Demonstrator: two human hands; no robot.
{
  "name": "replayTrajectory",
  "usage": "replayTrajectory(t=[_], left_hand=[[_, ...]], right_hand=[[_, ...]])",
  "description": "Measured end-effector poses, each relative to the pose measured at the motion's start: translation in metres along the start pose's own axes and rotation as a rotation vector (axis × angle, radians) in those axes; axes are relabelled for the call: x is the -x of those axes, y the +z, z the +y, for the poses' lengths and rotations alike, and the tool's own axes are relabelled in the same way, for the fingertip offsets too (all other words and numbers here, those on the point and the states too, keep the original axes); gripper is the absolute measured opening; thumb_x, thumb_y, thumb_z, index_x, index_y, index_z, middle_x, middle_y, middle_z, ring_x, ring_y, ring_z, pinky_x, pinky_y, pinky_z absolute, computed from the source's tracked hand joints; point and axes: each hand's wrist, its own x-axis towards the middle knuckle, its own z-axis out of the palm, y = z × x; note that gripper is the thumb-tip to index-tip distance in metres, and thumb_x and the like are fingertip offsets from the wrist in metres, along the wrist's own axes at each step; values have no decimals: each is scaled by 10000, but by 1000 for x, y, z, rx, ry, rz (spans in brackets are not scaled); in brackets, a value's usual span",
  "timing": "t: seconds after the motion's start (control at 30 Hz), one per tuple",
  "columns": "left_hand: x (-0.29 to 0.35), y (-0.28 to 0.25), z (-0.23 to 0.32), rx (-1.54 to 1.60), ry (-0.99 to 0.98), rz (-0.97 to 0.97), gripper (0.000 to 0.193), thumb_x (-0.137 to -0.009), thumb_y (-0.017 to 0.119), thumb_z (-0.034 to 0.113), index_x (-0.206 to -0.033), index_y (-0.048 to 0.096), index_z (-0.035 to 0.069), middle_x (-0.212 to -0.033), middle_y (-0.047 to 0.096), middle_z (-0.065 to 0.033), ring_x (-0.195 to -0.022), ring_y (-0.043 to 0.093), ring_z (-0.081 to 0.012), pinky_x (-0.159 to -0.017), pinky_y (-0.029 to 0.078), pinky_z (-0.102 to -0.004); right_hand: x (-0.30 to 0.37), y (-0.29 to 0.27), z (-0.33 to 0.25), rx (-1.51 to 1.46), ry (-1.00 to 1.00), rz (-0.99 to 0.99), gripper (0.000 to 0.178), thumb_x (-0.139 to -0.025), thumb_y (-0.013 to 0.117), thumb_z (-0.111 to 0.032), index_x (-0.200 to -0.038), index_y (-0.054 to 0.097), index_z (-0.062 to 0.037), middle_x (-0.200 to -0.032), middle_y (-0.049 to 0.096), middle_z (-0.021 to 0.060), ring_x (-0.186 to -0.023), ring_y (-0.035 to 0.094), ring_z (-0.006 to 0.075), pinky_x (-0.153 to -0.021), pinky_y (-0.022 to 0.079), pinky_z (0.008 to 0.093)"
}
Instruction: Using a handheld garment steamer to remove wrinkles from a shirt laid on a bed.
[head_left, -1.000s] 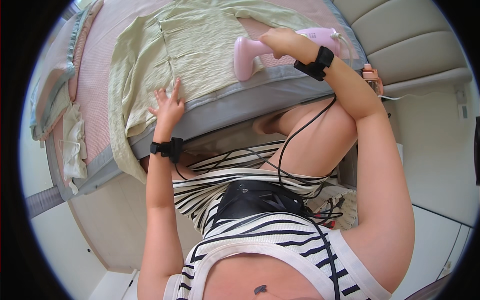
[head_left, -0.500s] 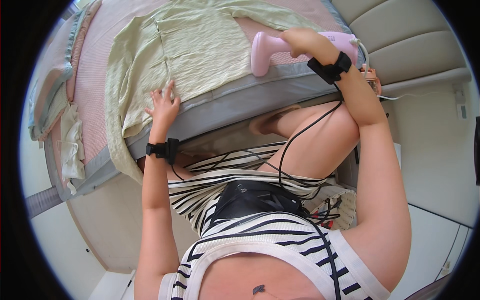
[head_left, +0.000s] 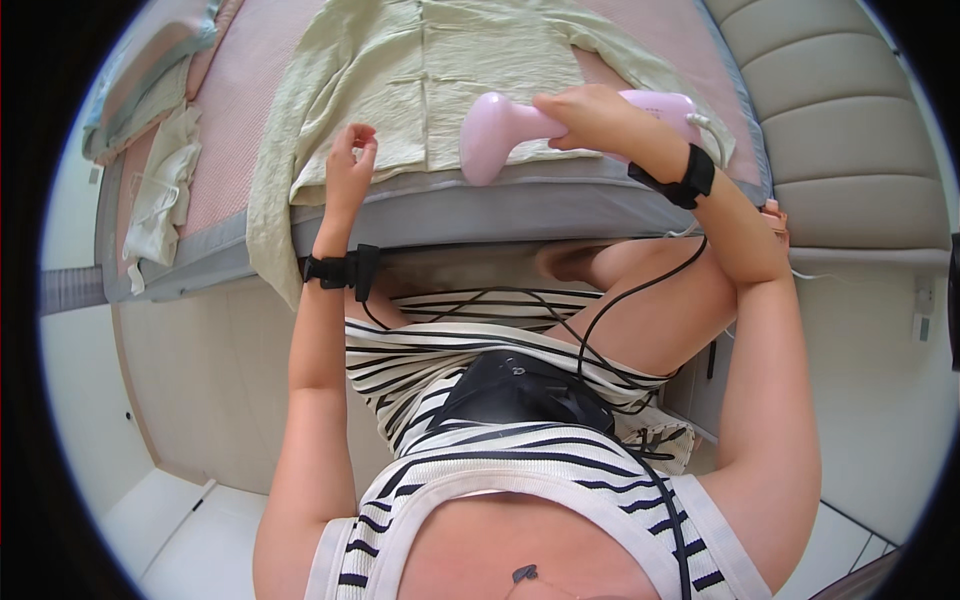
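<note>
A pale green long-sleeved shirt (head_left: 480, 75) lies spread on the bed, and one side hangs over the near edge. My right hand (head_left: 600, 125) is wrapped round a pink handheld garment steamer (head_left: 488, 140). The steamer's wide head points left, over the shirt's lower edge; whether it touches the cloth I cannot tell. A white cord (head_left: 712, 128) comes from its rear end. My left hand (head_left: 350, 165) is over the shirt's lower left part, its fingers loosely bent and thumb apart, with nothing visible in them.
The bed (head_left: 225, 160) has a pink quilted cover and a grey edge. Folded bedding (head_left: 150, 85) and a crumpled white cloth (head_left: 165, 190) lie at its left. At right stands a padded beige headboard (head_left: 845, 130), with a peach-coloured item (head_left: 776, 222) beside it. Black cables run across my lap.
My left hand has come off its spread-finger rest on the shirt, and its fingers have bent. My right hand has brought the steamer left and slightly nearer. The view has shifted.
</note>
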Motion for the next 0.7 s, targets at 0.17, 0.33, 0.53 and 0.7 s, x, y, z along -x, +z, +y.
replayTrajectory(t=[0.17,0.33,0.53,0.7], left_hand=[[8,-10,12,55,60,-174,122,-798,550,65,-904,560,6,-810,579,-102,-770,561,-193,-712,433,-296],[1,-2,18,11,266,-148,134,-812,550,87,-936,565,37,-884,596,-95,-826,572,-248,-732,437,-322],[-5,22,-24,120,85,-255,139,-836,536,99,-955,570,36,-869,593,-76,-820,569,-185,-747,441,-284],[-9,27,-56,509,-119,-202,163,-861,521,107,-994,559,22,-866,578,-46,-812,533,-123,-747,423,-244]], right_hand=[[-36,9,-32,80,13,-100,321,-682,691,-186,-890,492,-46,-757,602,146,-746,597,343,-637,472,420],[-41,24,-39,78,29,-149,360,-658,701,-129,-915,473,-22,-776,612,162,-759,607,345,-646,481,418],[-43,30,-38,91,52,-128,381,-647,706,-99,-921,459,-3,-808,612,173,-781,605,345,-665,480,423],[-37,26,-43,58,50,-63,354,-651,696,-79,-912,467,-14,-804,603,168,-799,598,346,-673,478,422]])
